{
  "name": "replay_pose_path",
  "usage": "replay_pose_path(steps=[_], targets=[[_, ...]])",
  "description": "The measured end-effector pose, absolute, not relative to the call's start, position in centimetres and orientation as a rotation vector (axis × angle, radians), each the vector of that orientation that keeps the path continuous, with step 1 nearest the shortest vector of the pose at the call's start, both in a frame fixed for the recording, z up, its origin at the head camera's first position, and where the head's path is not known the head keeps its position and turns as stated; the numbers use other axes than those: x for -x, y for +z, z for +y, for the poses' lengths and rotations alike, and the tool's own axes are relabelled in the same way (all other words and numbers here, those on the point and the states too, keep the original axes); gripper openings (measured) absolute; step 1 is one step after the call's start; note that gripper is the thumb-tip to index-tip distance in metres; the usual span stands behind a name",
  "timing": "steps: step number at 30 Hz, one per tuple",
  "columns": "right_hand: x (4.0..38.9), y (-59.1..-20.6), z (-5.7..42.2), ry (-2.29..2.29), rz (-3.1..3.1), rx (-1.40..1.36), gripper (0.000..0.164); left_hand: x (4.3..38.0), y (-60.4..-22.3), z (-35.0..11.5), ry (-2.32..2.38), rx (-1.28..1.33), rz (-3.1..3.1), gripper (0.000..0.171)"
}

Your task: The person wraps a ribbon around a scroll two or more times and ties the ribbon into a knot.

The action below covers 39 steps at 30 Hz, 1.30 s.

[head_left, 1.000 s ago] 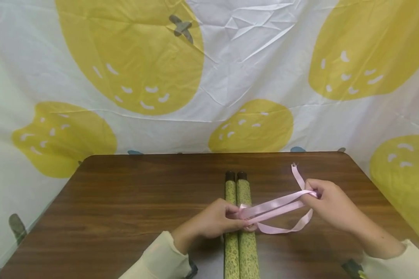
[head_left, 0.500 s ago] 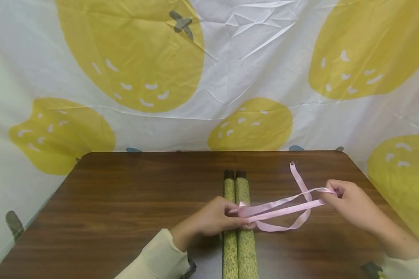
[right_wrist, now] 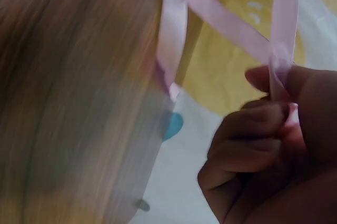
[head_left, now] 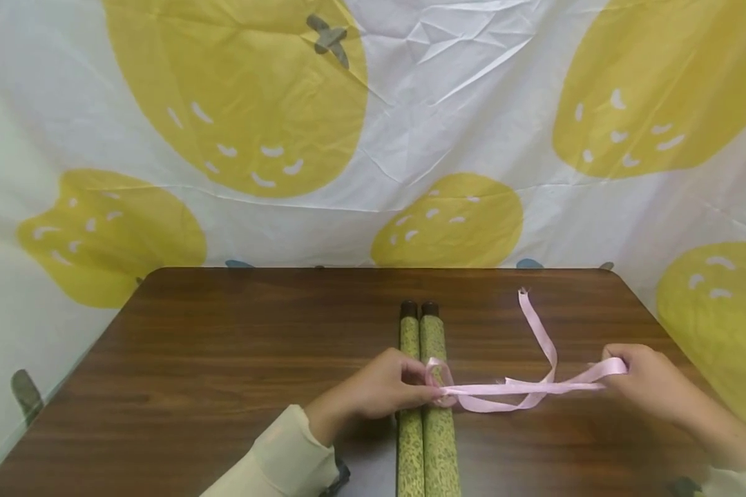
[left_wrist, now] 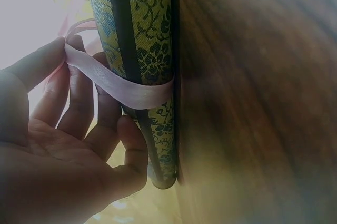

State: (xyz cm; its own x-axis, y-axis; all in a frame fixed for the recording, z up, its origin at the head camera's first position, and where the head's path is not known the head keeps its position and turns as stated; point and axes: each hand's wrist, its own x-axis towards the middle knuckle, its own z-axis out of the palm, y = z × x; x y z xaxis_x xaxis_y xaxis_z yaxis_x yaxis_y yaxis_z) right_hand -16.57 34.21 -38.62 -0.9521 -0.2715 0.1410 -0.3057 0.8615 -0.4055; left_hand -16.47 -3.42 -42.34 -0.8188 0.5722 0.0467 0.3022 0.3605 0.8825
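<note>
A yellow-green scroll [head_left: 441, 445] with a dark floral pattern lies lengthwise, its two rolls side by side with dark end knobs. A pink satin ribbon [head_left: 494, 390] passes round it. My left hand [head_left: 379, 386] lies over the left roll and pinches the ribbon between thumb and forefinger at the scroll. In the left wrist view a ribbon band [left_wrist: 124, 89] crosses the brocade. Off to the right, my right hand [head_left: 649, 383] grips another stretch of ribbon, drawn nearly straight from the scroll. Curled fingers show around the ribbon [right_wrist: 284, 34] in the right wrist view.
The brown wood-grain table [head_left: 255, 331] extends on both sides of the scroll. A loose ribbon tail [head_left: 537, 328] curves towards the back right of the table. Behind the far edge hangs a white cloth [head_left: 273, 235] with yellow fruit shapes.
My right hand has moved right and slightly nearer, drawing the ribbon loop out into a straighter, narrower strand. My left hand stays at the scroll.
</note>
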Motion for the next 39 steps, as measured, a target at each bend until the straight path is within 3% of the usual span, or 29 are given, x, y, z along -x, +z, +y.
replay_pose_path(steps=[8,15,20,28,39], targets=[[16.4,-39.5,36.1,0.627,-3.102,-0.541,0.031,16.6,-42.2,-3.5,1.425,-0.8,2.351,0.014],[16.1,-38.7,35.6,0.516,-3.091,-0.681,0.02,16.7,-42.1,-3.4,1.416,-0.817,2.359,0.013],[15.3,-37.7,31.7,0.618,-2.978,-0.788,0.016,16.7,-42.1,-3.4,1.43,-0.789,2.345,0.012],[13.6,-37.3,23.1,0.969,-2.717,-1.366,0.012,16.8,-42.1,-3.5,1.496,-0.77,2.293,0.014],[15.6,-39.3,18.1,1.101,-2.865,-1.231,0.014,16.8,-42.3,-3.6,1.585,-0.761,2.193,0.018]])
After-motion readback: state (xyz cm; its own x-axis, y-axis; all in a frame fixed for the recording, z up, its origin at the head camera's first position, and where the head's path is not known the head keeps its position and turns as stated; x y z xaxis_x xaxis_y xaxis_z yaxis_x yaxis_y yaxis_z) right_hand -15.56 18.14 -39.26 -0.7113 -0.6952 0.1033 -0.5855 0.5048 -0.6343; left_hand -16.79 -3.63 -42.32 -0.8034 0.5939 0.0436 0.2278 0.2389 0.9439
